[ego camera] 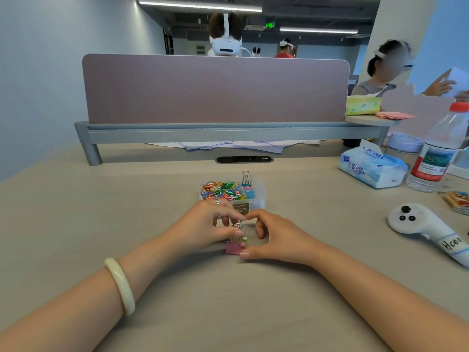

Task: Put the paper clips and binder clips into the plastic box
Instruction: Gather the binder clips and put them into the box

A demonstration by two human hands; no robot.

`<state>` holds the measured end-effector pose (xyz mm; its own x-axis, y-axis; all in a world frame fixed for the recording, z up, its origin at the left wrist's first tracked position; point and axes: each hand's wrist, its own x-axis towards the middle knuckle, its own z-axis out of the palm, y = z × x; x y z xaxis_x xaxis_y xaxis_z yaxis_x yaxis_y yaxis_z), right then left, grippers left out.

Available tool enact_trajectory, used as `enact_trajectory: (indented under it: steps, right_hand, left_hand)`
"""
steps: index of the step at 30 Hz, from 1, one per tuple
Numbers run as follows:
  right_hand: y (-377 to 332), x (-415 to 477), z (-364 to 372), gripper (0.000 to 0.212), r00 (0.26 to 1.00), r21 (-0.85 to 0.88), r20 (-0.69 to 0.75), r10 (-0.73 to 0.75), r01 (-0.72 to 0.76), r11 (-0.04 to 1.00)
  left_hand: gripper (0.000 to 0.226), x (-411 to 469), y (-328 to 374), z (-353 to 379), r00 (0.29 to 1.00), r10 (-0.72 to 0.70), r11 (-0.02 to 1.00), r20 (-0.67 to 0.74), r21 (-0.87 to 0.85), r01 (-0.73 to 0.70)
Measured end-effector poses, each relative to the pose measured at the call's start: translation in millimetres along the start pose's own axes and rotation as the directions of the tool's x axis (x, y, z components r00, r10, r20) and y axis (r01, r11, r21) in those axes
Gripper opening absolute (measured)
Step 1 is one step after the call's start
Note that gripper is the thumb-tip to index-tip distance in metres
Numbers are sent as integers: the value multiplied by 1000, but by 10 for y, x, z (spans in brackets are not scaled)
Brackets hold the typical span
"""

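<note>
A clear plastic box [258, 199] stands on the desk just beyond my hands. Its left part is full of coloured paper clips [220, 190]; blue and pink binder clips [248, 190] stand in its right part with wire handles up. In front of the box, a small cluster of binder clips [236, 246], pink and yellow, rests on the desk. My left hand [208, 227] pinches the cluster's metal handles with fingers and thumb. My right hand [276, 237] curls around the cluster's right side, its thumb tip touching the pink clip.
A white controller [418, 222] lies to the right. Further back on the right are a tissue pack [373, 168] and a water bottle [439, 153]. A pink divider panel [215, 90] on a grey riser closes off the back of the desk; people sit beyond it.
</note>
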<state>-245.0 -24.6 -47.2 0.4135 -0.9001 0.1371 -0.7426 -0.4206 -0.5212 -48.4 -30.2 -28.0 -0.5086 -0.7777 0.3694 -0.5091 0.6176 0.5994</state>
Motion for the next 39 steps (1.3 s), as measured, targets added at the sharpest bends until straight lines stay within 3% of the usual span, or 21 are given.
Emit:
enact_trajectory:
  steps: [7,12,15,18,21,23,25,33,39]
  right_hand:
    - [43,16,-3,74,1000,39,26,11,-12,999]
    - [98,31,-52,65,999,243,21,26,-30,970]
    - [192,55,-137,57,989,335,-122,85,-39,941]
    - [348,111,-164,64,927,291,-332,176,-77,954]
    - [420,186,-131,80,937,355,-253,242,-142,924]
    - [395,214,-104,75,965,392,-167,202,-123,912]
    - [354,220,-89,56,985,437,-130,116,-48,898]
    - [365,230,-80,54,985,507,-136,102,-19,862]
    - [396,228,-66,51,986,503,-126,108,-30,863]
  left_hand:
    - [8,9,36,11,1000,-18,1000,18,24,18]
    - [2,47,38,8,998,-58,998,24,6,58]
    - [11,62,27,4,996,-89,996,9,-18,89]
    - [19,96,32,-29,990,-137,986,-18,-96,135]
    - [16,191,88,-98,977,-206,942,-60,-281,181]
    - [13,331,147,-139,965,-230,930,-129,-321,179]
    - [6,524,193,-166,953,-247,934,-175,-306,186]
    - [15,1190,-55,-8,901,-421,897,-105,-192,397]
    - [13,1212,-103,104,941,-336,939,-37,66,338]
